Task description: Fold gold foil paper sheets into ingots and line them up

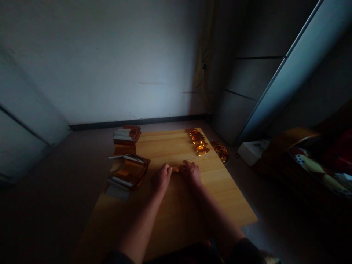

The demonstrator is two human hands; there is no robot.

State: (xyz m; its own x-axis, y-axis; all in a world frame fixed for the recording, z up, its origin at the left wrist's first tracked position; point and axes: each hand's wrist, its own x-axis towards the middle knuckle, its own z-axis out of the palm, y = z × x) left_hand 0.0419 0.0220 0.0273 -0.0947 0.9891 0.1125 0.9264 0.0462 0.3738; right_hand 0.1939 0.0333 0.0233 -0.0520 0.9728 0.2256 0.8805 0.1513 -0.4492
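Note:
Over the middle of the wooden table (220, 187), my left hand (162, 177) is closed on one end of a small strip of folded gold foil paper (176, 169). My right hand (193, 173) grips the other end, its fingers bent around it. Only a short stretch of the paper shows between the hands. To the left lies a loose stack of gold foil sheets (133, 169) with pale edges, and behind it a second stack (128, 135). At the far right a row of folded shiny gold foil pieces (198, 141) runs along the table edge.
Beyond the right table edge, lower down, is a heap of shiny gold foil pieces (220, 152). A white box (253, 151) stands on the floor to the right, near a wooden chair (298, 135) with cloth on it. A pale wall (132, 66) rises behind the table.

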